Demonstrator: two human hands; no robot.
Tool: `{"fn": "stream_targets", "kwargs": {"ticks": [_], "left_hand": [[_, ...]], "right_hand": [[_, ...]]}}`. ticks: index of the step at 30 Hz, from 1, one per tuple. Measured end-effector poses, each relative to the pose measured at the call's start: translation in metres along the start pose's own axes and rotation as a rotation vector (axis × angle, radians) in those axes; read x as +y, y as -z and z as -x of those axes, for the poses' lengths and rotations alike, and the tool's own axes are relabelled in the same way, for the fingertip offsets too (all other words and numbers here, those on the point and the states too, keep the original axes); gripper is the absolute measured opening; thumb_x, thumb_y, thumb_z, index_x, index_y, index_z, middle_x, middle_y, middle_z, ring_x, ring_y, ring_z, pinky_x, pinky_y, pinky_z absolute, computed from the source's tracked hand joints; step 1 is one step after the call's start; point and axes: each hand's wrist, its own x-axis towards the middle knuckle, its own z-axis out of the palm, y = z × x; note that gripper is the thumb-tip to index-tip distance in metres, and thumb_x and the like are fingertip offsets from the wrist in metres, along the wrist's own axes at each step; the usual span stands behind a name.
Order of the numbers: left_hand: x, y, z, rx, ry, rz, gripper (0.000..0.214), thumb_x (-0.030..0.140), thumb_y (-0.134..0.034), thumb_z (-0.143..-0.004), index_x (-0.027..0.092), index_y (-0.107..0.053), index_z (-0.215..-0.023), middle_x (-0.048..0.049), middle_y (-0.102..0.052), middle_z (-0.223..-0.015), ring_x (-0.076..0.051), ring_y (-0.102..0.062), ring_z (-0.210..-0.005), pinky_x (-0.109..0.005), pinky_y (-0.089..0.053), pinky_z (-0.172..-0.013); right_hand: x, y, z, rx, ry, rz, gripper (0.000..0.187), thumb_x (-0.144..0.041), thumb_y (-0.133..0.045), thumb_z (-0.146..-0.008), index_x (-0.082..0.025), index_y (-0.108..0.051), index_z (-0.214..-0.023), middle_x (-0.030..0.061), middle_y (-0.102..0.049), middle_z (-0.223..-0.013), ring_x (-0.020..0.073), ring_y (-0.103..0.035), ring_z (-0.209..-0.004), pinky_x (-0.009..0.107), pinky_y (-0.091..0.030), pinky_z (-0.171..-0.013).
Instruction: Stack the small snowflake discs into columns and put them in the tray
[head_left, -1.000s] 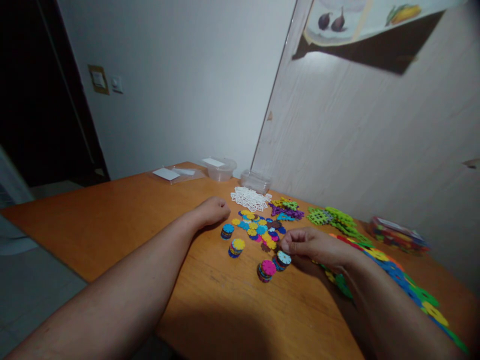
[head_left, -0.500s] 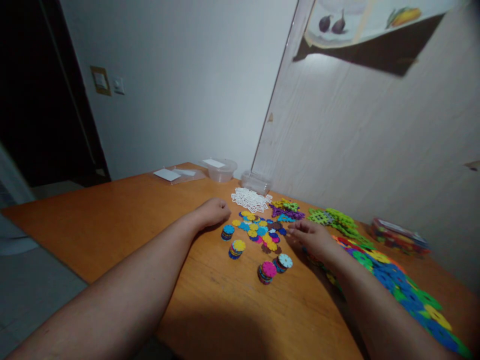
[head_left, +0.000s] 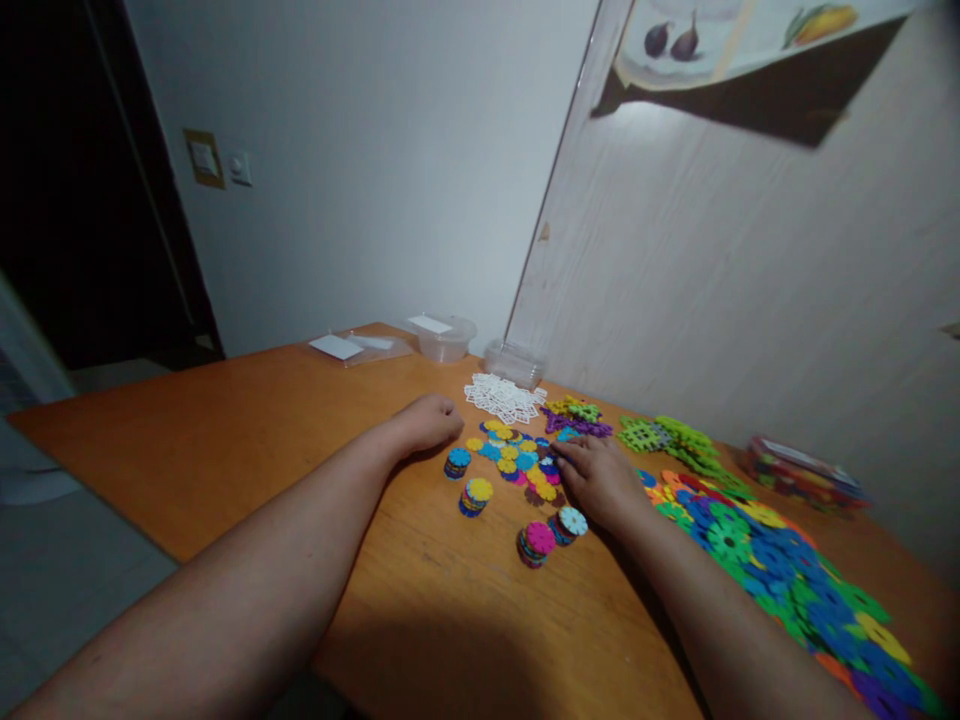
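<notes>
nearby, right hand (head_left: 600, 478) on loose discs (head_left: 517, 458); bare table (head_left: 225, 440) leftward.

Plastic discs (head_left: 517, 458), smooth wooden table (head_left: 225, 440)

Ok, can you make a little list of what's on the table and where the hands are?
Left hand: curled in a fist, resting on the table beside the loose discs
Right hand: palm down, fingertips on the loose discs
Loose discs: mixed colours, a flat pile between the hands
Stacks: four short ones, nearer than the pile; tops blue, yellow, pink, pale blue
Behind the pile: white pieces, green pieces, clear tubs
</notes>
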Motion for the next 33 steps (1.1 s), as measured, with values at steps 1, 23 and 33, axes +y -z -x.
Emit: {"fn": "stream_targets", "kwargs": {"ticks": [1,23,33], "left_hand": [[0.000,0.000,0.000,-0.001,-0.007,-0.014,0.014,0.024,-0.062,-0.061,0.017,-0.052,-0.055,0.0035,-0.042,-0.046,-0.010,-0.035,-0.049,-0.023,-0.020,-0.045],[0.000,0.000,-0.002,-0.009,-0.054,-0.101,0.017,0.026,-0.057,-0.066,0.017,-0.048,-0.053,0.0022,-0.043,-0.047,-0.010,-0.033,-0.047,-0.025,-0.017,-0.044],[0.000,0.001,-0.002,0.020,-0.069,-0.126,0.017,0.024,-0.058,-0.065,0.017,-0.048,-0.053,0.0029,-0.043,-0.048,-0.009,-0.034,-0.048,-0.024,-0.017,-0.045]], "right_hand": [[0.000,0.001,0.001,0.004,0.006,-0.008,0.038,-0.033,-0.049,-0.095,-0.026,-0.068,-0.128,0.0080,-0.066,-0.124,0.0270,-0.053,-0.111,0.037,-0.039,-0.095],[0.004,0.061,0.029,-0.649,-0.175,-1.266,0.035,-0.048,-0.070,-0.080,-0.017,-0.057,-0.071,-0.0026,-0.053,-0.060,0.0083,-0.040,-0.054,0.023,-0.025,-0.050],[-0.002,0.068,0.030,-0.719,-0.088,-1.280,0.033,-0.042,-0.078,-0.074,-0.020,-0.056,-0.083,0.0000,-0.063,-0.080,0.0141,-0.058,-0.077,0.025,-0.043,-0.068]]}}
